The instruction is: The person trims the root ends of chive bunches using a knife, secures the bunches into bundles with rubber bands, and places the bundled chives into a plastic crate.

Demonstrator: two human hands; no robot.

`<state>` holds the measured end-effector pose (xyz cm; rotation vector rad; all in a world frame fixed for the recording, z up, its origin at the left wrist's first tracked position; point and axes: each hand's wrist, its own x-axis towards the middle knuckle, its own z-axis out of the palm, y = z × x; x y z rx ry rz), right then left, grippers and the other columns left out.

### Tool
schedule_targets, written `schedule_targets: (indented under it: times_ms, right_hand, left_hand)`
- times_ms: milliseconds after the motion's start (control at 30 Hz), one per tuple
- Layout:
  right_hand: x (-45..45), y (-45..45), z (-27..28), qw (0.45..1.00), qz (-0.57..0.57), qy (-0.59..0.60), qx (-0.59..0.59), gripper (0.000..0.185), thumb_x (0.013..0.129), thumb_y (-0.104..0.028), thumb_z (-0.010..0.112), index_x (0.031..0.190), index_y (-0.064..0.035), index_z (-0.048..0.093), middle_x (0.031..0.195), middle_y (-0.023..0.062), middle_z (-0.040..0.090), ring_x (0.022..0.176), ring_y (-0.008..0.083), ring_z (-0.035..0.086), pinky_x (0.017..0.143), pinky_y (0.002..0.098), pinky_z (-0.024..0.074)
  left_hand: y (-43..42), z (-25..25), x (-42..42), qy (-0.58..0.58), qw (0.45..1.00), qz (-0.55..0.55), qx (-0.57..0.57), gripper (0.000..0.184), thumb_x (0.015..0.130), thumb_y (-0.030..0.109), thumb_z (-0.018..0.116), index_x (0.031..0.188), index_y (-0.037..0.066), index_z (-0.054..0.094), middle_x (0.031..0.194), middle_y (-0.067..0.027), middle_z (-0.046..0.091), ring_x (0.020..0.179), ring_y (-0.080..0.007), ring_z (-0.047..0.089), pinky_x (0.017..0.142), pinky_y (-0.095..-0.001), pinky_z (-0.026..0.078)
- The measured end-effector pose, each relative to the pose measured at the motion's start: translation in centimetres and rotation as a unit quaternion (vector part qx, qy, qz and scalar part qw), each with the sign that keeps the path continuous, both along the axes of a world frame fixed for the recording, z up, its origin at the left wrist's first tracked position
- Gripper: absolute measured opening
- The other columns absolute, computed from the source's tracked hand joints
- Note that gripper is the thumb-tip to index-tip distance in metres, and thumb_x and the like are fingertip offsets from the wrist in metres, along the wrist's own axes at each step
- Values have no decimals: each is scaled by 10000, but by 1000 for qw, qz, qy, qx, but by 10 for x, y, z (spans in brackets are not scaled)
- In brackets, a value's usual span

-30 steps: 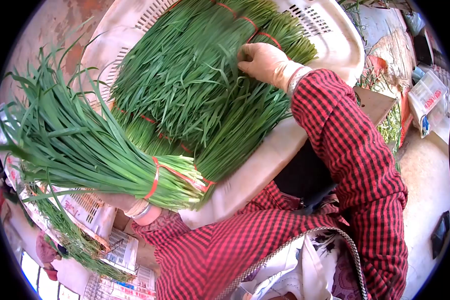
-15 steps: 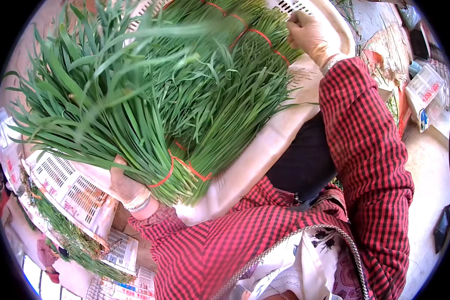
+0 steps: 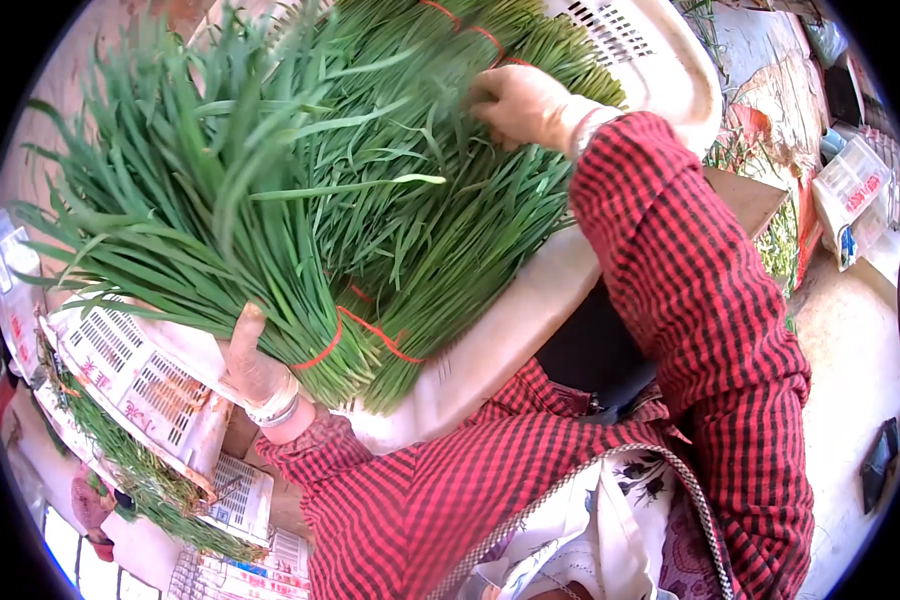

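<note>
A large bunch of garlic chives, tied with a red band near its cut ends, leans over the near left of the white plastic basket. My left hand is at its left side, thumb raised along the leaves and the other fingers hidden under the bunch, which rests in that hand. My right hand is over the tied chives inside the basket, close to their red bands. Its fingers are curled and closed; whatever they hold, if anything, is hidden. Some leaf tips are blurred by motion.
Upturned white slotted baskets with loose green stalks are at the lower left. A clear plastic package with red print lies at the right. A dark object is on the floor at the far right.
My right hand has moved left and down from the basket's far right rim to over the chives. My left thumb has lifted, and the leaves of the bunch have shifted.
</note>
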<state>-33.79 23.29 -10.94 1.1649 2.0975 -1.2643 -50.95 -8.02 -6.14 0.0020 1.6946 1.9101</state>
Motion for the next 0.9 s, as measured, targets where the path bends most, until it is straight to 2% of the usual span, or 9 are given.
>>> schedule_targets:
  times_ms: [133, 200, 267, 333, 400, 600, 667, 767, 900]
  right_hand:
    - [31, 14, 17, 945, 165, 15, 280, 225, 882, -181, 511, 1047, -104, 643, 908, 140, 676, 862, 346, 655, 779, 426, 524]
    - [45, 25, 58, 942, 149, -54, 297, 205, 883, -201, 523, 1024, -104, 637, 879, 140, 673, 794, 355, 644, 745, 426, 521]
    - [91, 51, 41, 930, 64, 97, 347, 183, 899, -201, 557, 1014, -77, 629, 811, 104, 674, 712, 287, 643, 690, 382, 517]
    - [118, 51, 91, 955, -159, 198, 153, 189, 904, -188, 603, 1006, -30, 619, 753, 45, 651, 681, 196, 629, 651, 332, 510]
    - [157, 44, 131, 940, -230, 170, 188, 163, 942, -128, 588, 1035, 3, 611, 815, 16, 637, 731, 96, 590, 658, 239, 490]
    - [295, 71, 138, 749, 27, 40, 661, 394, 898, -152, 613, 1280, -61, 574, 1012, 89, 648, 860, 143, 598, 786, 253, 484]
    - [236, 38, 138, 903, -200, 91, 368, 386, 893, -151, 612, 1277, -114, 589, 915, 89, 653, 782, 161, 583, 747, 248, 480]
    - [149, -8, 107, 949, 27, 91, 299, 372, 893, -183, 602, 1258, -252, 607, 766, 95, 663, 650, 210, 643, 618, 354, 517]
    - [77, -32, 45, 937, 259, 25, 231, 382, 864, -167, 581, 1243, -211, 591, 784, 127, 660, 733, 316, 655, 676, 427, 521]
  left_hand:
    - [19, 16, -4, 350, 931, -79, -70, 1023, 655, -16, 732, 1515, 49, 182, 1379, -109, 442, 1235, -255, 449, 1091, -381, 322]
    - [14, 11, -3, 264, 959, -81, -55, 1045, 603, -30, 771, 1496, 39, 232, 1386, -101, 431, 1241, -253, 432, 1095, -376, 306]
    - [8, 7, -7, 215, 969, -95, -76, 1050, 566, -42, 802, 1475, 32, 282, 1389, -94, 422, 1245, -254, 417, 1101, -373, 291]
    - [8, 8, -14, 260, 948, -139, -121, 975, 600, 47, 819, 1442, 20, 328, 1370, -108, 441, 1224, -265, 441, 1098, -376, 296]
    - [13, 15, -18, 295, 927, -154, -171, 979, 578, 125, 881, 1409, 6, 377, 1386, -114, 426, 1229, -277, 429, 1110, -383, 267]
    - [37, 11, -28, 266, 946, -131, -132, 889, 609, 125, 861, 1369, 0, 417, 1328, -106, 469, 1189, -262, 459, 1080, -370, 300]
    - [36, 10, -27, 212, 962, -136, -106, 860, 619, 125, 854, 1356, -1, 430, 1308, -103, 483, 1175, -257, 469, 1070, -365, 311]
    - [29, 9, -25, 184, 970, -133, -89, 815, 634, 125, 844, 1336, -4, 450, 1279, -98, 505, 1155, -249, 484, 1055, -358, 328]
    - [28, 8, -24, 246, 959, -113, -87, 757, 654, 125, 830, 1310, -7, 477, 1240, -93, 533, 1128, -239, 504, 1035, -349, 349]
